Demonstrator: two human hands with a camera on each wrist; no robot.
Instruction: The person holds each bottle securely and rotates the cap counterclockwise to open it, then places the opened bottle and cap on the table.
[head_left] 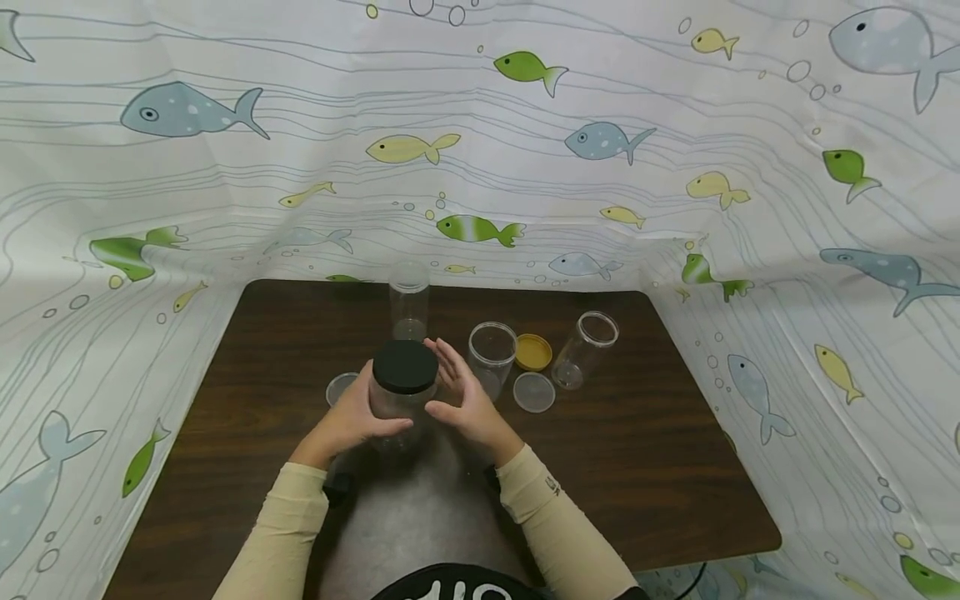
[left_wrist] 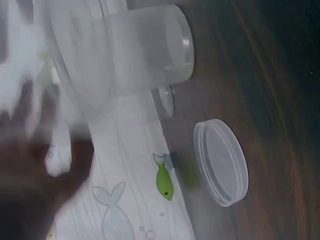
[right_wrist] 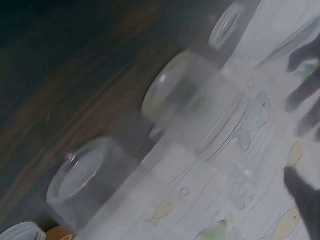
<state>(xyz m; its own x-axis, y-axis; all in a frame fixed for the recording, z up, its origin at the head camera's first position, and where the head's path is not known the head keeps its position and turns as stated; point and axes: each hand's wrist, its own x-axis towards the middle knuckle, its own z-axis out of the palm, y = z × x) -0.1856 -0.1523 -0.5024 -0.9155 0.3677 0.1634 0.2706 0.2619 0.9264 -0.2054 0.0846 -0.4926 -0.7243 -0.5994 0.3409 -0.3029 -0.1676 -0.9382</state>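
A clear jar [head_left: 397,404] with a black lid [head_left: 405,365] stands upright between my two hands in the head view. My left hand [head_left: 351,421] grips its left side, the thumb across the front and the fingers reaching behind. In the left wrist view that hand is dark and blurred. On the jar's other side, my right hand [head_left: 474,408] has its fingers extended and its thumb spread apart. A gap shows between that hand and the jar. Whether the jar's base touches the table cannot be made out.
Behind the hands stands a tall clear jar [head_left: 409,308]. To the right are two open clear jars [head_left: 491,354] [head_left: 588,350], a yellow lid [head_left: 533,353] and a translucent lid [head_left: 534,392]. Another translucent lid [left_wrist: 221,162] lies left of my left hand. Fish-patterned sheeting [head_left: 480,183] surrounds the brown table [head_left: 660,467].
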